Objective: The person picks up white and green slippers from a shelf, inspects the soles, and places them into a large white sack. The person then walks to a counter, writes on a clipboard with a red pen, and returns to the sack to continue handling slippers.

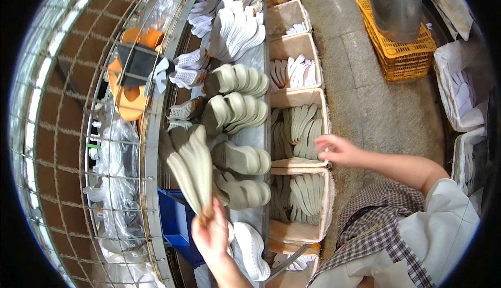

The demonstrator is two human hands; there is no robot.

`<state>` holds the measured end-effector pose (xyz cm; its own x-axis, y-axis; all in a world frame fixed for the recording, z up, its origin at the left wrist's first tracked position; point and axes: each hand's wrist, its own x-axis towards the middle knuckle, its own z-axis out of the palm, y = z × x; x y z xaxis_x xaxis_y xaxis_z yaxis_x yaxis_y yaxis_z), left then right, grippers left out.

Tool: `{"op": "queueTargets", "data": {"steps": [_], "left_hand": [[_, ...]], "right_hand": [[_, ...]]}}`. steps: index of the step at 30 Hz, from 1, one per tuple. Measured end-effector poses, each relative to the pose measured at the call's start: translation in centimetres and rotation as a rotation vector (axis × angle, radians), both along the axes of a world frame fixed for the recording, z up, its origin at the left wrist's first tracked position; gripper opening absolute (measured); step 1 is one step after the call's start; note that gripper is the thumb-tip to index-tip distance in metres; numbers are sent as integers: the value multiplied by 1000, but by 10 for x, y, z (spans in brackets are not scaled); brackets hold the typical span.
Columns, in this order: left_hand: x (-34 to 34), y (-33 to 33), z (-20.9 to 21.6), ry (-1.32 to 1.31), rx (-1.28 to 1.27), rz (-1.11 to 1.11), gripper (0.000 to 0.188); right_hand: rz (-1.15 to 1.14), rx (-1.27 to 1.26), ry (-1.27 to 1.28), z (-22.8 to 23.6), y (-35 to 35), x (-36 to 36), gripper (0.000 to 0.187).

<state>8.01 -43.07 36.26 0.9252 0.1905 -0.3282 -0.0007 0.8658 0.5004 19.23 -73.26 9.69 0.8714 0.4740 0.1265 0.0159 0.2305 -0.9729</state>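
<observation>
My left hand [210, 231] is closed around the narrow lower ends of a few pale grey-green shoe soles [192, 168], held raised and tilted over the bench's far edge. Over the inner rim of a cloth-lined bin, my right hand [336, 149] has its fingers loosely bent and apart, slightly blurred, with nothing seen in them. Beneath it, that bin holds a bundle of grey-green soles [300, 123]. Rows of matching soles [242, 157] stand stacked on the metal bench [255, 45]. A white sole [250, 251] lies beside my left wrist.
Cloth-lined bins [295, 89] line the bench, holding white or grey-green soles. White soles [237, 29] are piled farther up. Wire mesh [60, 131] runs along the left, and a blue tray [177, 217] sits near it. A metal bucket [395, 8] stands on a yellow crate [399, 61].
</observation>
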Motion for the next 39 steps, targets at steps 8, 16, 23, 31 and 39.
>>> {"op": "queueTargets", "data": {"steps": [8,16,23,31,39], "left_hand": [[-81,-174,-97,76,286,-260,68],[-30,-215,-130,61,875,-374,67],[28,-227,-170,299,938,-537,57],[27,-218,-229,490,776,-749,60],[25,-219,-239,570,320,-617,38]], "right_hand": [[351,841,550,97,-18,-31,86],[322,739,744,65,-94,-70,81],[289,561,961,53,-110,-71,70],[227,425,1346,44,-128,-66,86],[198,328,1404,36,-122,-64,83]]}}
